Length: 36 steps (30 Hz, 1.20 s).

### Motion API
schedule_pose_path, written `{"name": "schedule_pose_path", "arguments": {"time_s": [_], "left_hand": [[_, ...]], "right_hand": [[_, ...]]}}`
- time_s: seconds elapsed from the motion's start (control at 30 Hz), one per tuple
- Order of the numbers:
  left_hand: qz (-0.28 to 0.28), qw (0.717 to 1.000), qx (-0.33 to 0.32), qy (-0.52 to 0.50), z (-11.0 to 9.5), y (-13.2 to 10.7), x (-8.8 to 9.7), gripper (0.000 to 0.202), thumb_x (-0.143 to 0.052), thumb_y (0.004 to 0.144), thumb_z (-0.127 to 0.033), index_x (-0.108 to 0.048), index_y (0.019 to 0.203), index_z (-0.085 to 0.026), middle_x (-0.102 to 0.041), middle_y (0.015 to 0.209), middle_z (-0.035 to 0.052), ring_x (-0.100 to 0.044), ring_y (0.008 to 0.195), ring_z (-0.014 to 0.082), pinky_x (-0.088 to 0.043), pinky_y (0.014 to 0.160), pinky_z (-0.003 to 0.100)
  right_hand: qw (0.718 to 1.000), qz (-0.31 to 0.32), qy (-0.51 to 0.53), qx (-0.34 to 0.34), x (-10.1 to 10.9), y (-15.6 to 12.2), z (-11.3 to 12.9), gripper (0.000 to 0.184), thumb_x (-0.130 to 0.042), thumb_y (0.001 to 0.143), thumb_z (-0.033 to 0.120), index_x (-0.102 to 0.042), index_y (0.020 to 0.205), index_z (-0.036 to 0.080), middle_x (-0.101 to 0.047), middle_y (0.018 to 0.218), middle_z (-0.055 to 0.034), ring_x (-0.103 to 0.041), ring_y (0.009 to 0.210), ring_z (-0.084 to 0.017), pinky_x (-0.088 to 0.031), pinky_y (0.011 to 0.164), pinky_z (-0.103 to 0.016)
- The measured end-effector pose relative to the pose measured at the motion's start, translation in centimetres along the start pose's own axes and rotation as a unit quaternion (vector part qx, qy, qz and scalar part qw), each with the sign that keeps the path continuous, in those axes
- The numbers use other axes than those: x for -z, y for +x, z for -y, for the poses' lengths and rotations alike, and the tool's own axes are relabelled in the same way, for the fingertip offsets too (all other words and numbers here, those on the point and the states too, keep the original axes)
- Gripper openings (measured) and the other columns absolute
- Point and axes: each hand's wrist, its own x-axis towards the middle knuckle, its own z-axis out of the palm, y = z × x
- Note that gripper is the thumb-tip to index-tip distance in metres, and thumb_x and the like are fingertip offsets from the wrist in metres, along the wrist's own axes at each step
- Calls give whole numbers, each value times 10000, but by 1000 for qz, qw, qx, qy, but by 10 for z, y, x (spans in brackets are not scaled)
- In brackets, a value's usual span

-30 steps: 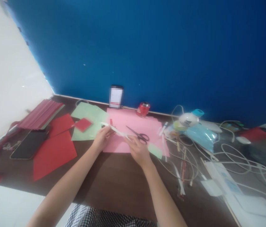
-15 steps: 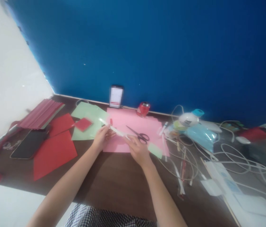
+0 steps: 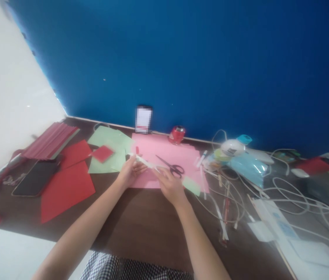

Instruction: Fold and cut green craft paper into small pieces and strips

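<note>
A thin white strip (image 3: 144, 161), apparently paper, stretches between my two hands above pink paper sheets (image 3: 158, 146). Its left end is pinched in my left hand (image 3: 129, 171), fingers closed. My right hand (image 3: 170, 184) closes on the other end with thumb and fingertips. Black-handled scissors (image 3: 176, 169) lie on the pink sheets just beyond my right hand, blades pointing away to the left. Beside that hand rests a small pale green paper piece (image 3: 192, 186). Light green sheets (image 3: 108, 144) with a small red square (image 3: 102, 153) on them lie left of the pink ones.
Red sheets (image 3: 67, 190), a black phone (image 3: 36, 179) and a pink-red stack (image 3: 50, 140) are at the left. Against the blue wall stand a screen device (image 3: 143, 118) and a red can (image 3: 177, 135). White cables (image 3: 281, 194), strips and a blue packet (image 3: 250, 167) crowd the right.
My left hand has shifted slightly right along the strip, and less of the strip sticks out past its fingers. My right hand has hardly moved.
</note>
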Motion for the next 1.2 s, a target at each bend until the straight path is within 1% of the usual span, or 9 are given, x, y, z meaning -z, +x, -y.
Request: {"name": "schedule_pose_path", "arguments": {"time_s": [0.13, 0.3, 0.6, 0.73, 0.87, 0.93, 1.0, 1.1, 1.2], "left_hand": [[40, 999, -17, 32, 6, -4, -1, 390, -702, 650, -273, -587, 993, -126, -681, 795, 83, -642, 687, 149, -514, 717, 299], [32, 996, -51, 59, 13, -3, 1, 315, -732, 606, -212, -632, 891, -119, -682, 758, 55, -635, 727, 140, -492, 769, 294], [58, 996, -44, 57, 12, -6, -3, 272, -718, 624, -235, -637, 860, -125, -682, 804, 57, -629, 731, 135, -492, 775, 295], [71, 995, -48, 57, 12, -2, 0, 352, -696, 649, -279, -603, 951, -123, -664, 891, 91, -630, 795, 171, -472, 828, 349], [-11, 982, -151, 111, 9, 1, 8, 587, -659, 682, -326, -425, 1204, -190, -531, 1172, 132, -589, 948, 216, -442, 871, 387], [-59, 942, -261, 203, 5, -1, 11, 693, -656, 681, -318, -321, 1283, -243, -394, 1313, 132, -487, 1110, 253, -394, 924, 409], [-50, 866, -365, 339, 1, -5, 11, 668, -660, 670, -297, -369, 1268, -239, -336, 1358, 123, -335, 1236, 280, -300, 995, 434], [81, 748, -411, 514, -1, -11, 8, 411, -630, 686, -251, -568, 1092, -237, -480, 1258, 98, -274, 1268, 290, -162, 1041, 484], [163, 692, -413, 569, 2, -13, 4, 217, -598, 705, -201, -647, 907, -263, -622, 1049, 62, -376, 1210, 265, -109, 1048, 495]], "right_hand": [[1000, 5, -5, 3, 1, 1, 1, 410, -404, 786, 56, -554, 1131, 220, -616, 1021, -65, -579, 889, -146, -470, 656, -221], [1000, 2, 18, -10, 1, 2, 4, 332, -446, 813, 137, -565, 1113, 214, -626, 1004, -60, -591, 869, -142, -471, 653, -221], [979, -132, 105, -118, -13, 5, 13, 156, -546, 790, 204, -647, 908, 211, -677, 873, -28, -619, 818, -128, -479, 755, -232], [972, -157, 109, -138, -14, 5, 12, 103, -560, 781, 201, -656, 818, 207, -680, 803, -19, -626, 767, -117, -483, 718, -215], [978, -149, 80, -121, -12, 3, 8, 104, -549, 791, 193, -652, 799, 199, -677, 792, -15, -622, 756, -103, -470, 699, -194], [984, -135, 59, -102, -12, 2, 7, 112, -539, 799, 191, -651, 813, 197, -678, 803, -16, -622, 760, -102, -461, 710, -196], [989, -115, 39, -84, -12, 0, 6, 123, -528, 807, 189, -650, 823, 195, -677, 824, -22, -621, 765, -107, -455, 708, -205], [994, -92, 20, -63, -11, 0, 6, 135, -517, 814, 187, -651, 828, 194, -673, 853, -29, -616, 764, -110, -448, 699, -212], [995, -87, 14, -51, -10, 0, 6, 140, -514, 816, 182, -649, 849, 190, -672, 859, -31, -611, 779, -114, -442, 723, -220]]}}
